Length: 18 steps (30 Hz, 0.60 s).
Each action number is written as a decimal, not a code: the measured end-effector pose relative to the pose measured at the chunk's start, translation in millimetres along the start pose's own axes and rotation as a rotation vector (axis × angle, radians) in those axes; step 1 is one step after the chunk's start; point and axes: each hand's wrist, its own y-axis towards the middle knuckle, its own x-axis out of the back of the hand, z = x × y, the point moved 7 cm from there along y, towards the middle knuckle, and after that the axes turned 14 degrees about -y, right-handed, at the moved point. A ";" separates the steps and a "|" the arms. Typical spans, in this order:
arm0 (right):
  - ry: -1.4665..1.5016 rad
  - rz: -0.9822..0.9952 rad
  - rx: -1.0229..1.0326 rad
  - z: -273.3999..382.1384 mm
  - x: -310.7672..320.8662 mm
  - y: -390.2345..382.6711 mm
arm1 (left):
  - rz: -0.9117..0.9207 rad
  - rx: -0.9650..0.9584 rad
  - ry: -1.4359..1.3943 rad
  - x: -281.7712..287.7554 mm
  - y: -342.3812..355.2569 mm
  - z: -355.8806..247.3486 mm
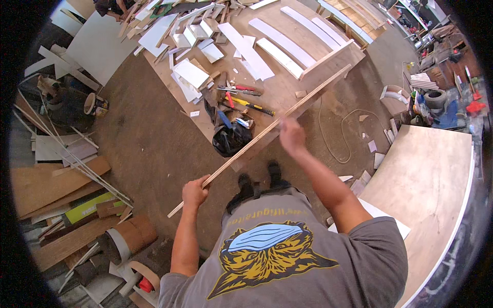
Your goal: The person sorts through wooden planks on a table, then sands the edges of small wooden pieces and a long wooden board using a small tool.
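Note:
A long, narrow wooden board [239, 154], seen mostly along its layered pale edge, slants from the lower left up to the right across the front of the worktable. My left hand [195, 193] is closed around it near its lower left end. At about the middle of the board is my right hand [292, 136], smeared by motion; its fingers cannot be made out, nor whether it holds anything. The board's far end lies by the table's right corner, beside another wooden strip [326, 60].
On the worktable [197, 126] lie a black plastic bag [231, 141], a yellow-and-black tool [250, 106], several white curved strips [282, 41] and heaped offcuts. A cord [343, 149] loops over the floor. Wood scraps line the left; a large panel [426, 195] stands right. Another person [110, 7] is at far left.

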 end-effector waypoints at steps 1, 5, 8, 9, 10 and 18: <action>-0.023 0.036 0.181 24.9 -7.0 -16.3 | 0.015 -0.003 0.026 2.0 1.0 -2.0; -0.068 0.184 0.327 61.3 -1.5 -29.4 | 0.059 -0.028 0.052 4.8 1.6 3.0; -0.053 0.005 -0.060 19.5 12.0 5.6 | 0.078 -0.069 0.081 3.6 7.0 4.3; -0.059 0.005 -0.062 25.6 6.1 -4.0 | 0.082 -0.072 0.077 2.8 7.6 7.6; -0.071 -0.007 0.017 40.1 -2.8 -18.4 | 0.075 -0.089 0.055 2.7 8.1 9.8; 0.139 -0.093 -0.141 -8.0 4.3 6.7 | 0.059 -0.137 0.038 8.0 10.5 9.1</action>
